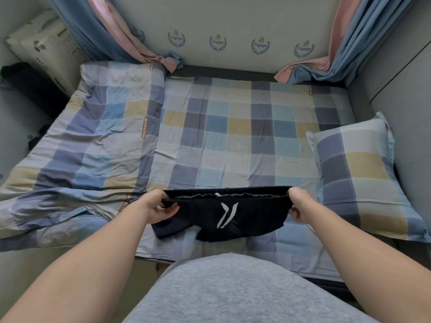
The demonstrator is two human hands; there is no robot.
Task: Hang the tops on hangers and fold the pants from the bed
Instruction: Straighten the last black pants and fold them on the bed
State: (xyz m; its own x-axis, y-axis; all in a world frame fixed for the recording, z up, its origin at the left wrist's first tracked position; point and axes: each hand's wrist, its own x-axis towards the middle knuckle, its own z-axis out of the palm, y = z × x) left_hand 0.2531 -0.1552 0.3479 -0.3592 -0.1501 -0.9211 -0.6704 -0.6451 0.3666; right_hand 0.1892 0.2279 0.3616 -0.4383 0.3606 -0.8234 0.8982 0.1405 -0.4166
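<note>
A pair of dark navy shorts (254,217) with a white logo hangs over the near edge of the bed (233,136), waistband stretched wide and level. My left hand (156,207) grips the waistband's left end, fingers curled under the fabric. At the right end my right hand (299,205) grips it the same way. The legs of the shorts droop onto the checked sheet. No hangers or tops are in view.
A checked duvet (81,145) lies bunched on the bed's left half. A matching pillow (363,173) sits at the right edge. Blue and pink curtains (112,31) hang at both back corners. A cardboard box (44,47) stands at far left.
</note>
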